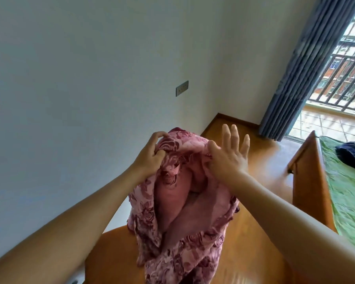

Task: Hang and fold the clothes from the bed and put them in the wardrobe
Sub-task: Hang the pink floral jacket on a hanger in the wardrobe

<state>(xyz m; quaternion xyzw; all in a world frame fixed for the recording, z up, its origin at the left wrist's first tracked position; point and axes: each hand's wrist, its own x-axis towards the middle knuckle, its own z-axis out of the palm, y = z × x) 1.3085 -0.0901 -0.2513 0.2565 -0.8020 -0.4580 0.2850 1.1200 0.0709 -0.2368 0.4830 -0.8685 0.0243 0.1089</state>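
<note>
Left hand [150, 156] clenches the bunched top edge of a pink floral-patterned fabric garment [184, 232], fingers curled into the cloth, holding it up in the air. The garment hangs below both hands, its plain, paler pink lining showing between soft folds. Just beside it, the right hand [230, 158] is released, fingers straight and spread, only its thumb side touching the garment's opposite top edge. Beneath and beyond the hands lies a glossy orange-brown wooden floor [260, 165]. Well off to the right of the right hand stands a wooden bed with a crinkled green cover [344, 193], and a crumpled dark blue garment [350, 154] lies on that cover. Past the right fingertips hangs a pleated grey-blue curtain [295, 78] beside a dark barred balcony railing [344, 78]. Above the left hand, a small rectangular grey wall plate [182, 88] sits on the smooth white wall [80, 58].
</note>
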